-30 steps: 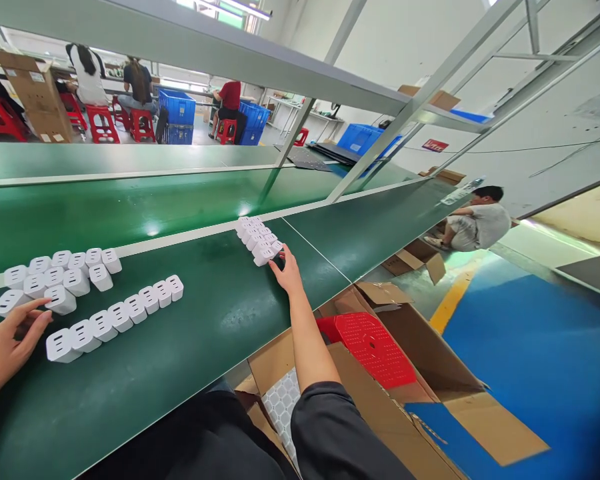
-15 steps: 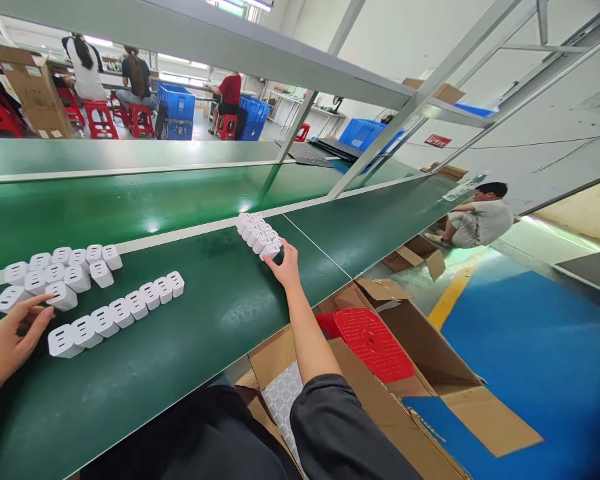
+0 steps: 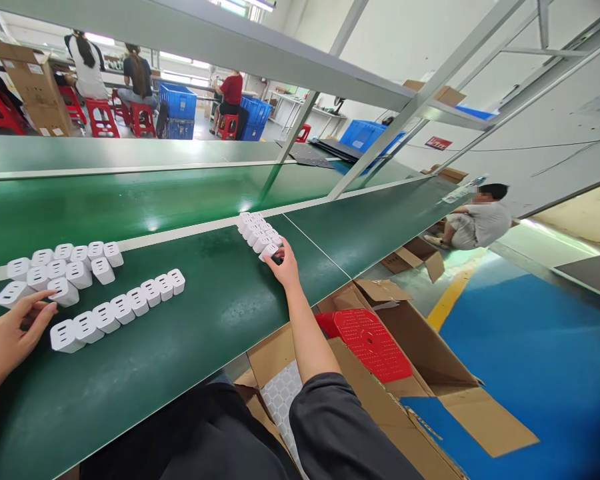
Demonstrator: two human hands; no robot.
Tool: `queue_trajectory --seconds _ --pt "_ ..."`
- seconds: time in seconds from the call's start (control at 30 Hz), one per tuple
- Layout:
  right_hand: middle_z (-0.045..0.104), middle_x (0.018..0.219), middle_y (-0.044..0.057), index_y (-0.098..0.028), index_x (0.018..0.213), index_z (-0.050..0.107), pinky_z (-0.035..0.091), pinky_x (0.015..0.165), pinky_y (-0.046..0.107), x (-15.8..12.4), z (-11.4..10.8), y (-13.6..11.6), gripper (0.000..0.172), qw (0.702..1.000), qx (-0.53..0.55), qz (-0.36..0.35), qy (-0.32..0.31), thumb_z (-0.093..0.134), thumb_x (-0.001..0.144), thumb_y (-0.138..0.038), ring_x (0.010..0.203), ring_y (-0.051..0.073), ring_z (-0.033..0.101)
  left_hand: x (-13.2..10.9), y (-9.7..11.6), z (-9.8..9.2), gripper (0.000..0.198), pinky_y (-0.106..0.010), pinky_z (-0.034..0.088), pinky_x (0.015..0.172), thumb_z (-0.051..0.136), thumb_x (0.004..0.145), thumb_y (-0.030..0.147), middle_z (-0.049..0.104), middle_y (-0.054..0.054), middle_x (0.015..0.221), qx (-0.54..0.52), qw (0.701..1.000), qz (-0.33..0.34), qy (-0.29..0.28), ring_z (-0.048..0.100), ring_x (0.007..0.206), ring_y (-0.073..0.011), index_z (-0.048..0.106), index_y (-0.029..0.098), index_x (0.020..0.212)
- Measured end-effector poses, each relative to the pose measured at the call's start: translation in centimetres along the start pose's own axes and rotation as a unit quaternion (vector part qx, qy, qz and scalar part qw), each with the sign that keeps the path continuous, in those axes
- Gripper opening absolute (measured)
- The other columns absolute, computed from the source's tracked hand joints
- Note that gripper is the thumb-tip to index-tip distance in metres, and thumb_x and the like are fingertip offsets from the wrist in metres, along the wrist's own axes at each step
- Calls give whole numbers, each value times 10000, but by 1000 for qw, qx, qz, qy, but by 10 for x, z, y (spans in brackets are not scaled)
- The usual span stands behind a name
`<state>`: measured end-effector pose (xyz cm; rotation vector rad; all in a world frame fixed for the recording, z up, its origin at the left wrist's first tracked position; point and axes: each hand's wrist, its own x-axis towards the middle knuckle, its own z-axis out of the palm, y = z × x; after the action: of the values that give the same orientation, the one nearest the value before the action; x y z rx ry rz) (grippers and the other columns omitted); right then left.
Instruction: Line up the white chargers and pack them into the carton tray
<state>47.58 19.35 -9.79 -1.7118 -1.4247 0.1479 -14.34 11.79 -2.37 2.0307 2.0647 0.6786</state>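
Observation:
White chargers with port slots on top stand on the green table (image 3: 220,313). My right hand (image 3: 283,267) has thumb and fingers around the near-end charger (image 3: 269,251) of a compact block of chargers (image 3: 254,229). My left hand (image 3: 23,330) is beside a loose group of chargers (image 3: 57,269); its index fingertip reaches the edge of the nearest charger (image 3: 64,292), with the thumb apart below and the other fingers curled. Between my hands, a slanting row of several chargers (image 3: 122,309) stands side by side.
Open cardboard boxes (image 3: 460,413) and a red stool (image 3: 370,340) stand by the table's near right edge. A metal frame post (image 3: 370,163) rises from the table. One person (image 3: 485,220) crouches at the right; others sit beyond, near blue crates (image 3: 177,103).
The view shifts slightly. Both hands stay at the same chargers, and the groups of chargers keep their arrangement.

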Motion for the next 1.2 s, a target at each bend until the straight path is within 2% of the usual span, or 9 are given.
queue_trajectory --seconds 0.27,0.5,0.73,0.8,0.87,0.93,1.0,1.07,1.2 --pt "571 1014 43 -204 1431 461 577 775 377 2 4 3 841 999 15 -4 29 710 729 -595 666 141 589 -1 -3 5 300 -285 497 670 427 952 541 694 80 929 14 999 -31 -40 688 777 -179 508 497 1237" --pt "500 925 16 -178 1347 511 551 679 356 -8 -5 -6 726 994 -2 -25 109 632 792 -631 566 99 466 -8 12 6 465 -279 461 691 441 893 530 715 -31 910 -17 1000 9 -6 650 710 -182 611 212 1186" --pt "553 964 101 -224 1341 533 532 669 430 -11 -3 -53 651 982 57 -108 143 614 838 -630 633 184 541 -11 7 11 501 -295 496 781 383 944 579 717 -52 951 -58 998 12 -25 656 789 -176 610 192 1167" --pt "598 949 90 -244 1322 557 562 707 432 -18 12 -89 584 982 80 -145 91 599 867 -607 677 202 603 -13 9 11 500 -302 503 788 370 955 580 719 -62 979 -73 996 29 -36 659 807 -179 610 189 1154" --pt "649 981 63 -291 1286 597 587 803 437 -24 31 -133 492 974 95 -205 -22 619 880 -570 788 217 668 -16 13 8 507 -294 512 778 398 935 599 720 -59 1000 -90 992 58 -61 661 811 -175 617 194 1147" --pt "645 1198 85 -314 1372 547 562 949 468 -31 51 -176 539 914 95 -310 -244 650 887 -525 1069 260 661 -18 20 5 537 -292 517 792 479 883 635 717 -53 1044 -99 986 98 -95 666 847 -180 619 204 1171" --pt "562 1387 92 -334 1465 453 512 1052 488 -37 69 -209 660 844 92 -370 -378 672 875 -534 1267 283 570 -21 26 4 615 -309 516 832 568 825 672 704 -61 1123 -91 978 139 -127 671 937 -207 601 211 1230" --pt "514 1448 90 -345 1492 410 493 1079 492 -45 84 -224 703 812 90 -386 -428 681 872 -536 1326 286 524 -22 32 3 691 -329 510 879 611 797 700 679 -79 1217 -77 972 165 -150 660 1052 -242 572 215 1286" --pt "531 1412 98 -337 1481 417 504 1058 489 -59 102 -217 671 817 114 -375 -423 686 884 -488 1298 281 540 -23 38 8 717 -346 499 913 604 809 721 654 -88 1296 -42 969 180 -166 636 1149 -269 550 223 1322"
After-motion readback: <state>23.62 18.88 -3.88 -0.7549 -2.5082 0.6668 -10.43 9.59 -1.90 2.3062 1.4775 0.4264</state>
